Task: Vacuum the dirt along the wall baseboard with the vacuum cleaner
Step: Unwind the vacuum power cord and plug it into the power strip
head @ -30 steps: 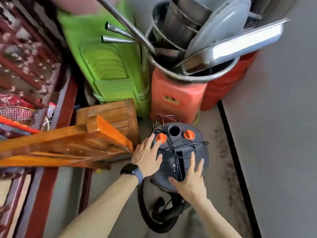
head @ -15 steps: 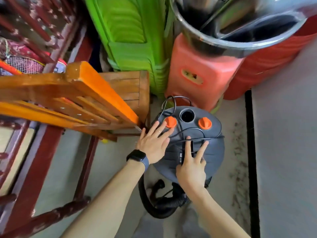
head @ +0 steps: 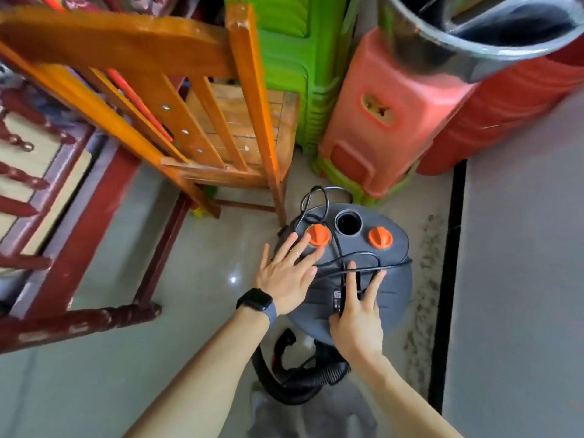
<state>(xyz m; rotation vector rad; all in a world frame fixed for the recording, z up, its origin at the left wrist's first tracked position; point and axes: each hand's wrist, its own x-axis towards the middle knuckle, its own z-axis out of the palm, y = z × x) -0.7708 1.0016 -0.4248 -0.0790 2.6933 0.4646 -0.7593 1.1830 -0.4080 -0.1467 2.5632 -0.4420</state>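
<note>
A grey canister vacuum cleaner [head: 393,289] with two orange knobs stands on the tiled floor near the wall. A black power cord [head: 363,257] lies looped over its lid. My left hand [head: 286,276] rests flat on the lid's left side, fingertips by the left orange knob [head: 318,234]. With straight fingers, my right hand [head: 357,314] presses on the lid by the cord and switch. Its black hose [head: 300,384] curls on the floor below. Dark dirt [head: 425,279] lies in a strip along the black baseboard [head: 447,279].
An orange wooden chair [head: 177,99] stands close on the left over a wooden stool. Stacked green stools [head: 300,67], a pink stool [head: 385,115] and a red tub with a steel basin [head: 474,42] crowd the corner behind. Dark red furniture [head: 72,235] fills the far left.
The view has tilted down and come closer to the vacuum. Both hands stay flat on the lid; the right hand's fingers now lie over the cord.
</note>
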